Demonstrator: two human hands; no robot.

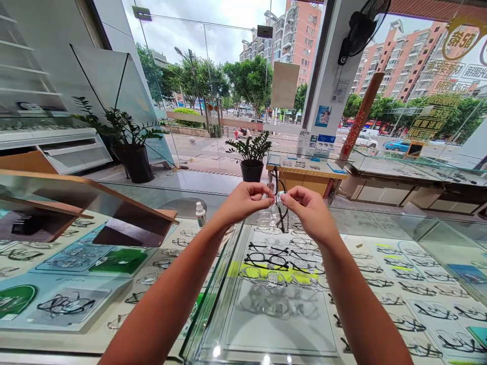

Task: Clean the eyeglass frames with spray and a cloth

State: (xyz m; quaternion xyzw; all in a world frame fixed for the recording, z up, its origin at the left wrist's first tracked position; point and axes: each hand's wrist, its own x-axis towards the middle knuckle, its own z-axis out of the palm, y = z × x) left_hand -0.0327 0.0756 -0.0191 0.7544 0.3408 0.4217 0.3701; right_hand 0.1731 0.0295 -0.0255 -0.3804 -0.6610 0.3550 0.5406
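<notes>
Dark-framed eyeglasses (276,177) are held up over the glass counter, turned so that they stand on end. My left hand (251,198) pinches them from the left, its thumb and fingertips pressed together at the middle of the frame. From the other side my right hand (306,204) grips the same eyeglasses between thumb and bent fingers. A small pale, shiny patch shows between the fingertips; whether it is a lens or something else I cannot make out. Below the hands, rows of eyeglasses (268,261) lie inside the display case.
A small white bottle (201,214) stands on the counter left of my hands. A wooden-edged tilted stand (114,203) rises at the left. More eyeglasses (433,310) fill the case at right. Beyond are potted plants (251,158), a wooden display table (304,175) and glass doors.
</notes>
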